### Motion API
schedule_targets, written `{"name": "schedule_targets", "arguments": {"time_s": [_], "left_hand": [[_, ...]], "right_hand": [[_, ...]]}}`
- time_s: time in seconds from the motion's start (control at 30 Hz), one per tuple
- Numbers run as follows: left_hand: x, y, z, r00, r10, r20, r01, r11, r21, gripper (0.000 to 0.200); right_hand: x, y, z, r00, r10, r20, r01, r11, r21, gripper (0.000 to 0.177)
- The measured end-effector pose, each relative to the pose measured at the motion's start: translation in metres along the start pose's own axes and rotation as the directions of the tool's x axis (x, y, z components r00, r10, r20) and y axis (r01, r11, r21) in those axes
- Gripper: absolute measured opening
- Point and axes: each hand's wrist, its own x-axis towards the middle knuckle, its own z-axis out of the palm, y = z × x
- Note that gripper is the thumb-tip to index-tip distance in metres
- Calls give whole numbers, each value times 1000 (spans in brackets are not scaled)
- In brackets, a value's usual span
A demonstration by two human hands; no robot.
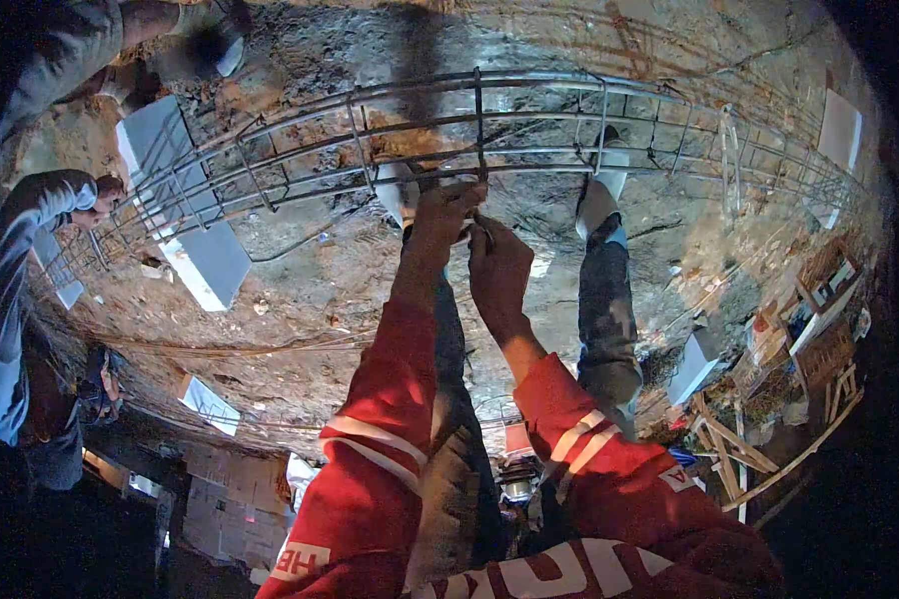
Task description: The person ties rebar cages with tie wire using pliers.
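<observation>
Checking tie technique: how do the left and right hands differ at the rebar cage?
Left hand reaches farther, up at the near bar of the rebar cage; right hand sits nearer the body, just short of it. Right hand pinches a thin dark piece, tool or wire unclear; left hand's grip can't be made out. Both are bare, with red sleeves.

Sleeves: red, with white stripes and white lettering.
Steel cage: dull grey bars, darker at the crossings.
Ground: mottled brown and tan earth, with grey patches.
Blocks: pale grey to white, plain.
Trousers: faded blue-grey, blotchy.
Shoes: white.
Co-worker's shirt: light blue-grey, plain.
Wooden frames: light tan.
</observation>
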Motion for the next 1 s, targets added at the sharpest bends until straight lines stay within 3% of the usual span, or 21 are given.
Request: {"name": "schedule_targets", "arguments": {"time_s": [0.07,0.13,0.17,0.23,0.27,0.33,0.37,0.4,0.43,0.47,0.5,0.6,0.73,0.83,1.0], "left_hand": [[-7,12,1,964,87,252,-77,996,-52,32],[11,-6,0,942,87,324,-39,988,-152,33],[18,-12,0,938,43,344,57,959,-277,33],[17,-15,2,901,-79,426,286,848,-447,35],[16,-25,4,902,-77,424,285,845,-453,35],[19,-55,10,869,264,420,150,667,-729,39],[19,-66,13,857,440,269,-330,868,-370,40],[22,-76,21,860,436,263,-326,868,-374,40],[26,-86,33,856,428,290,-142,734,-664,35],[29,-88,42,844,433,315,64,502,-862,32],[34,-88,46,742,471,478,438,199,-877,24],[15,-76,61,744,567,355,355,115,-928,21],[18,-84,65,802,488,343,334,108,-936,24],[-2,-92,70,831,477,286,205,214,-955,24],[1,-87,63,864,470,181,-17,387,-922,24]], "right_hand": [[10,-19,-12,998,5,59,-5,1000,3,19],[23,-30,-23,971,102,218,-23,942,-335,19],[25,-32,-28,976,28,216,44,946,-320,19],[31,-35,-34,973,42,228,28,954,-297,19],[34,-37,-36,970,55,237,10,965,-264,20],[33,-36,-38,952,75,298,14,958,-285,21],[28,-31,-35,965,68,255,-11,975,-222,21],[23,-25,-33,975,67,210,-34,987,-157,21],[19,-22,-32,973,69,218,-34,986,-161,21],[17,-19,-31,986,18,164,4,992,-128,20],[16,-16,-30,994,-33,105,43,994,-98,20],[19,-32,-35,982,90,165,-74,992,-101,21],[20,-32,-33,975,116,191,-75,975,-212,23],[22,-39,-32,982,58,181,-2,956,-293,22],[23,-42,-31,947,41,319,100,905,-413,20]]}}
